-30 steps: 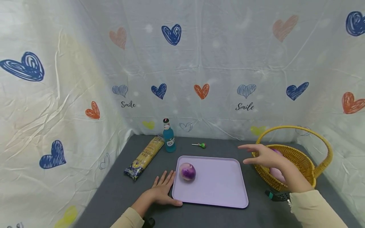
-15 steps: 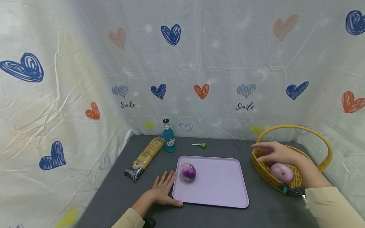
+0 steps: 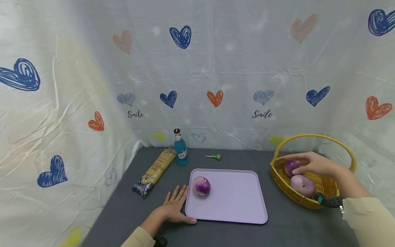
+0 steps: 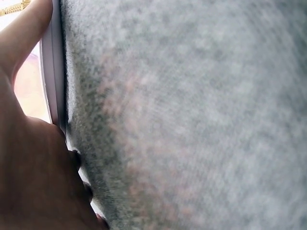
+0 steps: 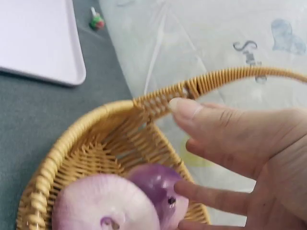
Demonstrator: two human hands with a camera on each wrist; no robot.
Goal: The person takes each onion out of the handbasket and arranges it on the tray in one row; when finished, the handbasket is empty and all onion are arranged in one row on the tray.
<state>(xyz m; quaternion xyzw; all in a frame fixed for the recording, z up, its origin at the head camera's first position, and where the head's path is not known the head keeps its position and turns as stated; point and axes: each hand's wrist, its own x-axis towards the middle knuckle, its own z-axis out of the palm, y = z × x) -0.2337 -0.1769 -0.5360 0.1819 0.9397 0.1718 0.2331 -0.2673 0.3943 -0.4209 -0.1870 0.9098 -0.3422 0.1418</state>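
At frame right, a dark onion (image 5: pixel 154 187) lay in a basket (image 3: pixel 291 195) beside the right hand (image 3: pixel 316 164), fingers parted; lower centre, the left hand (image 3: pixel 172 210) splayed against a tray (image 3: pixel 234 199).

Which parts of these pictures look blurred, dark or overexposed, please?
Left wrist: the table is blurred, the left hand dark, the view past the tray rim washed out; right wrist: the lollipop is slightly soft; head: the curtain has shiny creases.
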